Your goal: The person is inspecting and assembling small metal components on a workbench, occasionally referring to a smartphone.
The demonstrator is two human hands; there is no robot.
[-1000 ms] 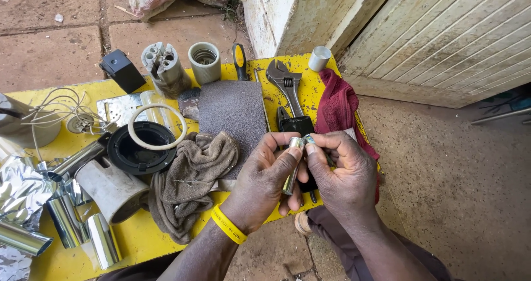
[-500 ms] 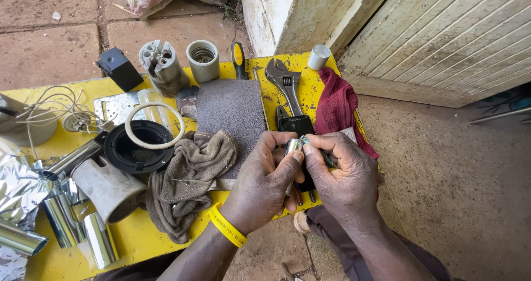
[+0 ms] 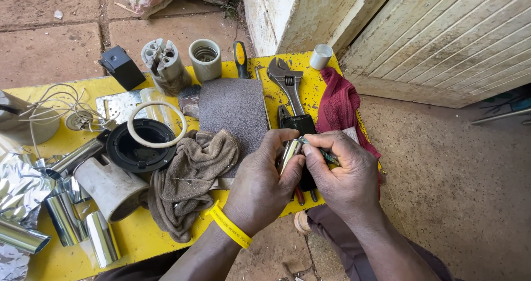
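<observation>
- Shiny tubes (image 3: 66, 220) and a brown rag (image 3: 191, 181) lie untouched on your yellow table (image 3: 138, 237).
- Your left hand (image 3: 260, 184) clasps a small metal tube (image 3: 287, 153) over the table's front edge.
- Your right hand (image 3: 345, 176) pinches a thin tool (image 3: 318, 148) against its tip; the fitting looks unfinished.

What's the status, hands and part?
Left hand grips shiny metal tube. Right hand works thin tool at its top. Nothing between them.

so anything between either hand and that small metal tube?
Nothing visible. The left hand already holds the shiny metal tube in its fingers, and the right hand presses a thin tool against its top end. Pliers lie underneath, not between.
</observation>
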